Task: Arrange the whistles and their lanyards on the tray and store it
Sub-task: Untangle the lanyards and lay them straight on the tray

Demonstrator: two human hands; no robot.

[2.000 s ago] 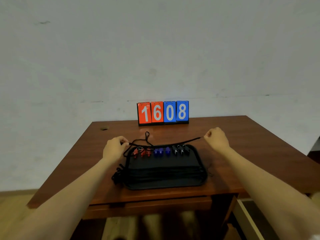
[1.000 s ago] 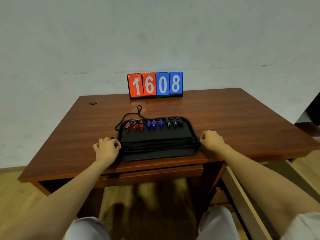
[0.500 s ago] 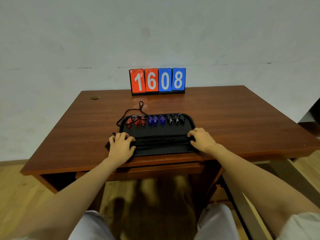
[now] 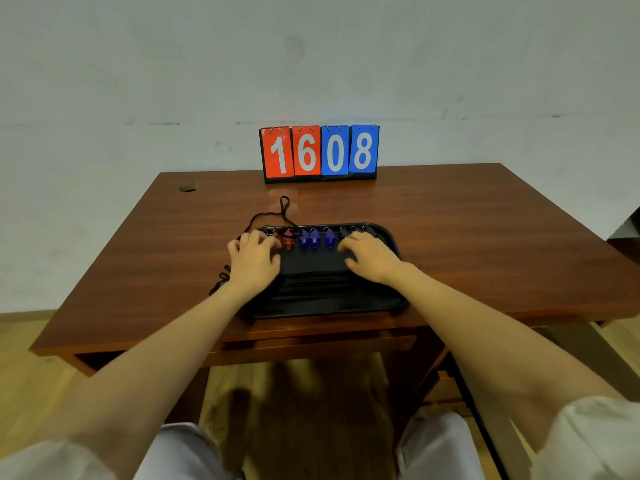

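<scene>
While left hand (image 4: pixel 254 262) and right hand (image 4: pixel 373 261) rest on it, fingers (image 4: pixel 350 242) relaxed, the tray (image 4: pixel 318 263) holds whistles (image 4: pixel 313 238), seemingly lanyards (image 4: pixel 311 286).

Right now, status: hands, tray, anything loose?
Left hand open on red whistles, right hand open on black whistles. Tray on table, blue whistles mid-row. Lanyard loop trails off tray, far left.

A tray (image 4: pixel 390 237) sits on the table (image 4: pixel 485 244), near its front edge and about midway across. Whistles (image 4: pixel 313 238) line the tray's far edge in a row, and lanyards (image 4: pixel 322 283) lie bundled across its near half. A cord loop (image 4: pixel 284 203) spills onto the table behind the tray's far-left corner. The left hand (image 4: pixel 254 261) rests on the row's left end and the right hand (image 4: pixel 372 259) on its right end. A scoreboard (image 4: pixel 320 154) stands at the table's far edge.
</scene>
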